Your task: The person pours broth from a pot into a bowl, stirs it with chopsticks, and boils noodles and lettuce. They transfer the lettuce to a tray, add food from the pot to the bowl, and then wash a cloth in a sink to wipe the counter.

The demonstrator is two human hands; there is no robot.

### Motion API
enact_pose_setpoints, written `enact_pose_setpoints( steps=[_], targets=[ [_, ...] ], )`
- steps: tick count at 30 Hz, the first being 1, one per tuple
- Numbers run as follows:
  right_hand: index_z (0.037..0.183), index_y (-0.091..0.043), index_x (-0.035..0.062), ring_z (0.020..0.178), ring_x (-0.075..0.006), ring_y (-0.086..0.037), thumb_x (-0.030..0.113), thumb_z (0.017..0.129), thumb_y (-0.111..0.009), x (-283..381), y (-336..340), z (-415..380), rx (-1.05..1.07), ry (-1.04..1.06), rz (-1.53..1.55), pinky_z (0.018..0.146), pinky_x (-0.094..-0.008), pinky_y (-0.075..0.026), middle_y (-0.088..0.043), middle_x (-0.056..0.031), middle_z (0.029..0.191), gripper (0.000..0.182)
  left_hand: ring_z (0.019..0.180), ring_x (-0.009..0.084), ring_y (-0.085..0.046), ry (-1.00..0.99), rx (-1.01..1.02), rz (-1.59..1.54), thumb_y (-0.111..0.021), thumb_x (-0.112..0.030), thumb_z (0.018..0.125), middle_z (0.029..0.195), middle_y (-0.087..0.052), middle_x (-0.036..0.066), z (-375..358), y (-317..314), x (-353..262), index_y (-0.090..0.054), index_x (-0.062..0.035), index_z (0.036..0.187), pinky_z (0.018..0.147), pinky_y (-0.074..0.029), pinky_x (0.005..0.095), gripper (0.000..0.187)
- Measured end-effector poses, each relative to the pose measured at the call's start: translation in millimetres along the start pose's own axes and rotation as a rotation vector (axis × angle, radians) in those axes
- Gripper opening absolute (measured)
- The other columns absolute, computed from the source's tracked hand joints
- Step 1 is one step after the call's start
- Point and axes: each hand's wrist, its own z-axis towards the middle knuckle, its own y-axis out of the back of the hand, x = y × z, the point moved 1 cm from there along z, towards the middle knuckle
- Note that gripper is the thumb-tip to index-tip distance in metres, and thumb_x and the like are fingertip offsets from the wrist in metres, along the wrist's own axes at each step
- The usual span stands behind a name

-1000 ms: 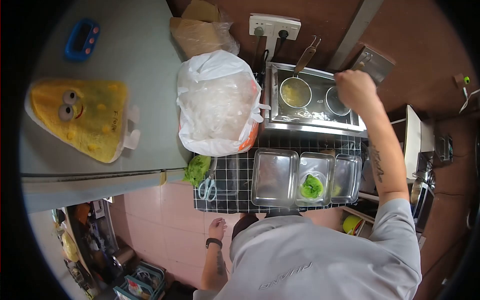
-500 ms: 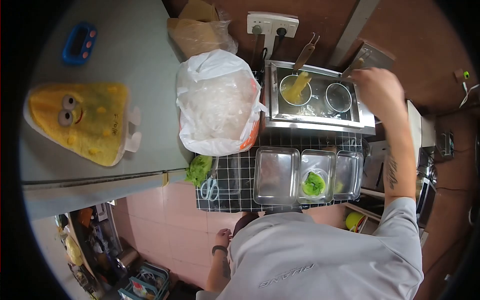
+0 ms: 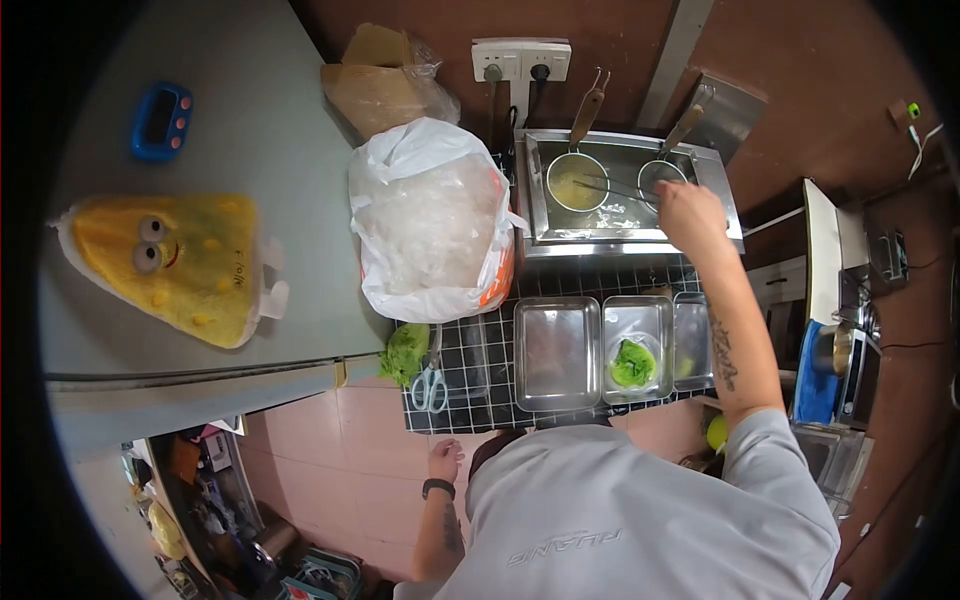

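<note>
Far left: yellow plush point(image 3: 165, 262) on the grey top, blue timer point(image 3: 159, 121) beyond it. Left hand point(image 3: 443, 461) hangs low beside the body, fingers loosely curled, holding nothing, open floor around it. White plastic bag point(image 3: 428, 218) crowds the boiler's point(image 3: 630, 225) left edge. Scissors point(image 3: 431, 378) at the counter's near edge, steel trays point(image 3: 556, 352) just right. Right hand point(image 3: 688, 213) over the boiler's right side, fingers pinched on chopsticks point(image 3: 610, 187) reaching left to the noodle strainer point(image 3: 575, 181).
</note>
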Motion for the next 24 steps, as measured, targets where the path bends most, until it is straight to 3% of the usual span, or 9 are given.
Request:
enact_pose_setpoints(
  steps=[3, 5, 9, 16, 17, 19, 22, 24],
  targets=[
    [0.091, -0.064, 0.0040, 0.081, -0.0340, -0.068, 0.015, 0.094, -0.043, 5.0, -39.1, -27.4, -0.115, -0.025, 0.110, 0.072, -0.0433, -0.055, -0.069, -0.0159, 0.094, 0.024, 0.072, 0.0167, -0.067, 0.019, 0.039, 0.028, -0.065, -0.024, 0.091, 0.089, -0.068, 0.009, -1.0, 3.8, 14.4, -0.063, -0.0031, 0.107, 0.055, -0.049, 0.0259, 0.027],
    [0.102, -0.060, 0.0013, 0.086, -0.0355, -0.067, 0.014, 0.089, -0.055, 6.4, -25.6, -59.3, 0.015, -0.121, 0.213, 0.074, -0.0449, -0.054, -0.067, -0.0181, 0.102, 0.019, 0.071, 0.0163, -0.066, 0.062, 0.099, 0.076, -0.064, -0.021, 0.091, 0.088, -0.067, 0.009, 6.0, 8.7, 29.8, -0.064, -0.0021, 0.103, 0.054, -0.048, 0.0246, 0.022],
    [0.114, -0.058, 0.0006, 0.087, -0.0348, -0.065, 0.012, 0.086, -0.064, -10.3, -27.5, -163.0, -0.151, -0.254, 0.766, 0.074, -0.0407, -0.052, -0.065, -0.0194, 0.102, 0.031, 0.071, 0.0159, -0.066, 0.006, 0.203, 0.108, -0.061, -0.017, 0.090, 0.086, -0.067, 0.008, 10.5, 9.1, 19.3, -0.065, -0.0039, 0.101, 0.056, -0.049, 0.0255, 0.017],
    [0.106, -0.060, -0.0013, 0.084, -0.0354, -0.063, 0.014, 0.083, -0.065, -44.9, -167.9, -359.0, -0.071, -0.633, 0.750, 0.073, -0.0404, -0.051, -0.064, -0.0204, 0.098, 0.029, 0.071, 0.0151, -0.066, -0.056, 0.240, 0.221, -0.059, -0.017, 0.091, 0.087, -0.068, 0.006, 31.9, -29.4, -24.7, -0.063, -0.0052, 0.102, 0.057, -0.048, 0.0251, 0.016],
    [0.102, -0.059, -0.0021, 0.083, -0.0356, -0.064, 0.015, 0.082, -0.065, -50.9, -195.5, -381.0, -0.032, -0.729, 0.771, 0.073, -0.0404, -0.051, -0.064, -0.0208, 0.091, 0.027, 0.070, 0.0151, -0.065, -0.073, 0.216, 0.209, -0.059, -0.017, 0.092, 0.087, -0.067, 0.006, 27.9, -40.2, -32.3, -0.062, -0.0059, 0.102, 0.058, -0.048, 0.0253, 0.015],
    [0.098, -0.059, -0.0030, 0.081, -0.0358, -0.064, 0.015, 0.081, -0.065, -63.7, -218.5, -401.0, 0.007, -0.824, 0.803, 0.072, -0.0404, -0.051, -0.064, -0.0212, 0.085, 0.026, 0.073, 0.0150, -0.066, -0.036, 0.174, 0.223, -0.056, -0.016, 0.095, 0.091, -0.068, 0.008, 7.4, -61.8, -38.7, -0.062, -0.0035, 0.104, 0.061, -0.050, 0.0252, 0.017],
    [0.093, -0.058, -0.0023, 0.081, -0.0392, -0.062, 0.019, 0.077, -0.067, -84.2, -241.2, -400.8, 0.109, -0.875, 0.754, 0.073, -0.0425, -0.051, -0.064, -0.0205, 0.082, 0.028, 0.067, 0.0137, -0.061, -0.011, 0.298, 0.098, -0.055, -0.011, 0.093, 0.087, -0.066, 0.006, -13.2, -84.1, -17.1, -0.061, -0.0037, 0.102, 0.057, -0.049, 0.0242, 0.014],
    [0.093, -0.059, -0.0018, 0.083, -0.0390, -0.062, 0.019, 0.077, -0.068, -94.9, -274.0, -393.8, 0.025, -0.813, 0.733, 0.074, -0.0436, -0.050, -0.064, -0.0201, 0.083, 0.028, 0.066, 0.0131, -0.060, 0.003, 0.253, 0.177, -0.054, -0.011, 0.093, 0.085, -0.065, 0.006, -40.4, -104.2, -9.0, -0.061, -0.0038, 0.102, 0.056, -0.048, 0.0239, 0.013]
  ],
)
